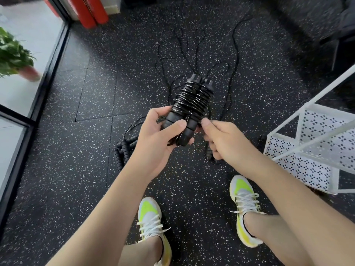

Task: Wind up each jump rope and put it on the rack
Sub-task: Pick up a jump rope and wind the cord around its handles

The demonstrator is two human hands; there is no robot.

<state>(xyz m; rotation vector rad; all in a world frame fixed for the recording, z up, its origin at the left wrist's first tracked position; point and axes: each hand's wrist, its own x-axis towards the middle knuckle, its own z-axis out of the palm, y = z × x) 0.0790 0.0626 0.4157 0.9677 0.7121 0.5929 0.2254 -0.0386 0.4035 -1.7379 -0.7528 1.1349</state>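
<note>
A black jump rope (189, 104) has its thin cord wound many times round its two handles, held side by side and pointing away from me. My left hand (155, 139) grips the lower ends of the handles, thumb across the front. My right hand (222, 139) is at the bundle's lower right, fingers curled, pinching the cord's end against the handles. The white perforated metal rack (311, 148) stands at the right, its shelves bare where visible.
More black ropes lie loose on the speckled rubber floor (76, 169): thin cords (194, 52) ahead and a beaded rope (124, 148) left of my hands. A potted plant (15, 56) stands behind glass at left. My two shoes are below.
</note>
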